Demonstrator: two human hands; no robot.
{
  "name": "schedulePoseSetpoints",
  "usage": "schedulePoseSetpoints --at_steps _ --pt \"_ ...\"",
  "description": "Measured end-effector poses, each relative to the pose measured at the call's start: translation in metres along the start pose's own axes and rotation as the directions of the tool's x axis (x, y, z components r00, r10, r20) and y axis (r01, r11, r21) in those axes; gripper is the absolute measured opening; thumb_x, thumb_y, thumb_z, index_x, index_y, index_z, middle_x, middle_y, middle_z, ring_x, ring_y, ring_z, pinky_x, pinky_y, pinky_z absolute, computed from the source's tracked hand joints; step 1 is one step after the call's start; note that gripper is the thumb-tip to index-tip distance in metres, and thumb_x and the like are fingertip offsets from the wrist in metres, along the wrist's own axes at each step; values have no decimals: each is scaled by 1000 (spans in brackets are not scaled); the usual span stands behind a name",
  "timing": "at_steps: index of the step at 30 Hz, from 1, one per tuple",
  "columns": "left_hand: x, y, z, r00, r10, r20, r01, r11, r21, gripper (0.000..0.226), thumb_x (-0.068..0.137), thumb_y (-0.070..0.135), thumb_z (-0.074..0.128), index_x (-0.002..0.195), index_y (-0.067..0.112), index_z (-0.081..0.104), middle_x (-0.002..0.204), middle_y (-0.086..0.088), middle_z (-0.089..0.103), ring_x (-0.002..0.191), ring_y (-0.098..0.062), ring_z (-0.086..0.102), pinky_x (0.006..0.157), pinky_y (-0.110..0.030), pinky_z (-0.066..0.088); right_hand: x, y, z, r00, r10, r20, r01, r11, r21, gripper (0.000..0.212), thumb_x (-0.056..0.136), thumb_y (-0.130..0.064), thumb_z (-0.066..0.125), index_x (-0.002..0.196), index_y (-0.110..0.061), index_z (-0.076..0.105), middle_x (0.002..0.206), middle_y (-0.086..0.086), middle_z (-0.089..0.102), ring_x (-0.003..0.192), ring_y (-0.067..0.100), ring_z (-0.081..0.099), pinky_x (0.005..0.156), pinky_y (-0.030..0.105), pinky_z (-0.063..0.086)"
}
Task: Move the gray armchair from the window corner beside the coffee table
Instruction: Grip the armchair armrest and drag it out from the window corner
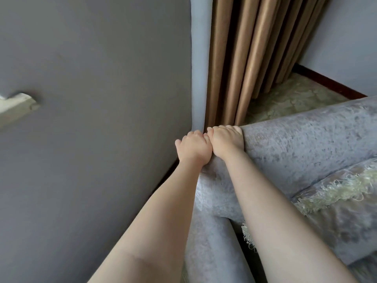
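Observation:
The gray armchair point(306, 137) fills the lower right, its velvet-like back and arm pressed close to the gray wall. A matching cushion with a pale fringe point(334, 203) lies on its seat. My left hand point(192, 147) grips the back corner of the armchair, fingers curled over the far side. My right hand point(226, 139) sits right beside it, touching it, and is also closed over the top corner of the backrest. Both forearms reach in from the bottom edge. The coffee table is not in view.
A gray wall point(91, 119) takes up the left half, tight against the chair. Tan curtains point(251, 58) hang down to the floor behind the chair. Patterned pale green carpet point(293, 99) shows between curtain and chair, with a dark skirting board point(330, 81) along the right wall.

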State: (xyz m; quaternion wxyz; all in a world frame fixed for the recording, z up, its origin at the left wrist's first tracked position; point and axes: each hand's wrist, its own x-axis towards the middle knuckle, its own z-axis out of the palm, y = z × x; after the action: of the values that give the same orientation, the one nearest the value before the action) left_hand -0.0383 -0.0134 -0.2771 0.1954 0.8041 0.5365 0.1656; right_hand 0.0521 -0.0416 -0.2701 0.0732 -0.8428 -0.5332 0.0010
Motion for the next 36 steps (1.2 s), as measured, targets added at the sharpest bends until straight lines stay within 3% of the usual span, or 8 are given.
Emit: schedulePoseSetpoints --at_steps 17,22,27,36 --pt "-90 -40 -31 998 -65 -26 66 998 21 35 96 33 21 74 15 44 80 1 47 77 -23 46 77 -39 27 -85 -46 -4 999 -53 -1 53 998 36 45 101 -34 24 101 -17 65 108 0 65 108 20 52 98 32 27" --pt "-82 -47 -24 996 -51 -73 51 999 3 35 94 31 24 68 16 40 73 2 44 72 -20 40 72 -37 27 -78 -50 3 998 6 -67 -5 1000 18 39 97 -33 31 82 -20 65 90 -3 65 97 17 52 91 30 27" --pt "-64 -52 -12 977 -27 -211 22 999 -26 46 81 40 5 61 16 38 66 3 42 64 -19 36 65 -34 23 -57 -52 17 975 80 -205 -64 995 82 41 93 -28 40 61 -16 63 68 -2 63 82 19 54 83 31 28" --pt "-50 -55 -11 978 -41 -207 38 999 -15 38 86 35 16 61 16 38 65 4 42 64 -19 37 65 -33 22 -46 -57 20 969 70 -236 -39 990 134 39 91 -25 46 58 -13 64 63 2 63 75 24 55 80 36 32"
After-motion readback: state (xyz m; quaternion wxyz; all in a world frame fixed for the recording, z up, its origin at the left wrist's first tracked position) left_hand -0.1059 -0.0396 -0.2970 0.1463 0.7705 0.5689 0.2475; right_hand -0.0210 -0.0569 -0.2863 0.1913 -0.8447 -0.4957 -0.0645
